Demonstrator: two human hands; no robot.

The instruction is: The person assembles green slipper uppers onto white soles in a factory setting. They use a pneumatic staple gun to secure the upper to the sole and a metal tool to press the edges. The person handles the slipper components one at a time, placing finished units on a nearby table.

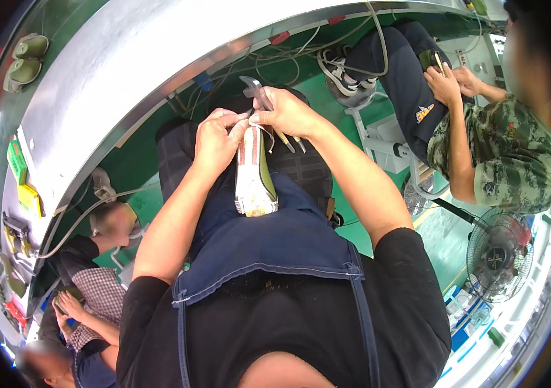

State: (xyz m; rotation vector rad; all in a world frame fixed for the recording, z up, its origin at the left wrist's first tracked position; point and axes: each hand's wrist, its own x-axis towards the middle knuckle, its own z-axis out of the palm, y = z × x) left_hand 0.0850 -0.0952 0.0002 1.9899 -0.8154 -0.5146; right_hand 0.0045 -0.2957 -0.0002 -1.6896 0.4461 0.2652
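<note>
Both hands work a shoe (255, 174) resting sole-up on the blue apron (269, 233) over the lap: left hand (218, 137) pinching its toe edge, right hand (286, 111) clamped around metal pliers (257, 92).

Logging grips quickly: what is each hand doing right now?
Left hand: pinching the shoe's top edge.
Right hand: closed around metal pliers.

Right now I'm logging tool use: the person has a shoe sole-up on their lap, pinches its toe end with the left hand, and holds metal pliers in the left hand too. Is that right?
Not quite. The head view shows the metal pliers in the right hand, not the left. The rest holds: the shoe lies sole-up on the lap, and the left hand pinches its toe end.
</note>
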